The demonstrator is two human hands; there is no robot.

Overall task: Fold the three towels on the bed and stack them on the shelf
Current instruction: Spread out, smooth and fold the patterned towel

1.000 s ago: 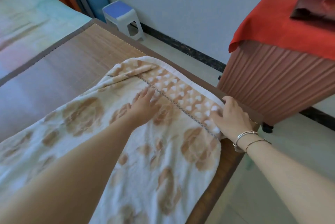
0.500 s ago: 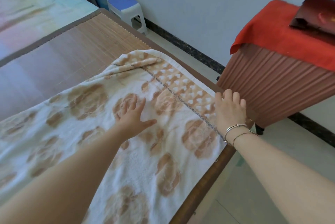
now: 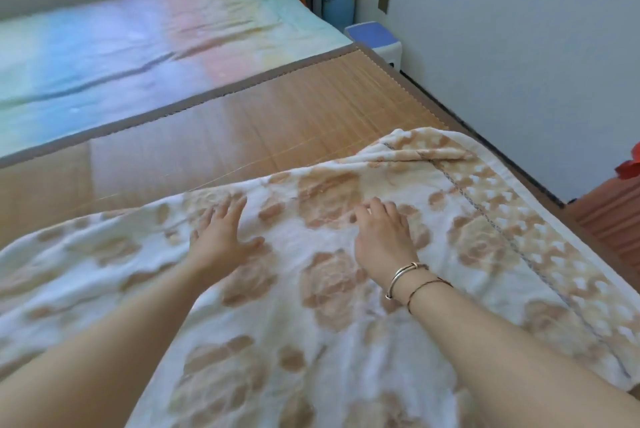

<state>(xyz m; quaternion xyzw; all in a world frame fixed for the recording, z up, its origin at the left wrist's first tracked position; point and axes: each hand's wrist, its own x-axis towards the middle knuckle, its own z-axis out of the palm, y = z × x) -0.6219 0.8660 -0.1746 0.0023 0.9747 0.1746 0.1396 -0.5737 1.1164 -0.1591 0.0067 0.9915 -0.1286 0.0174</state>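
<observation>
My left hand [image 3: 221, 237] and right hand [image 3: 382, 233] rest flat, fingers spread and holding nothing, on the flower-patterned towel [image 3: 332, 289] spread over the bamboo mat [image 3: 242, 122], its long axis running left to right, bordered end right.

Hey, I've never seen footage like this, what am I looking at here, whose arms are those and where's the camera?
There is no machine here. A person wears a camera on the head, looking forward and down, so the two bare arms reaching in from the bottom are that person's own. The single current picture is from that head view.

A white towel with tan flower shapes lies spread over a bamboo mat on the bed. The left hand and the right hand, which has bracelets at its wrist, both rest on the towel with fingers fairly straight. Neither has a grip on anything; they seem to be smoothing it. Beyond the mat lies a pastel sheet, and a blue stool stands by the wall.
</observation>
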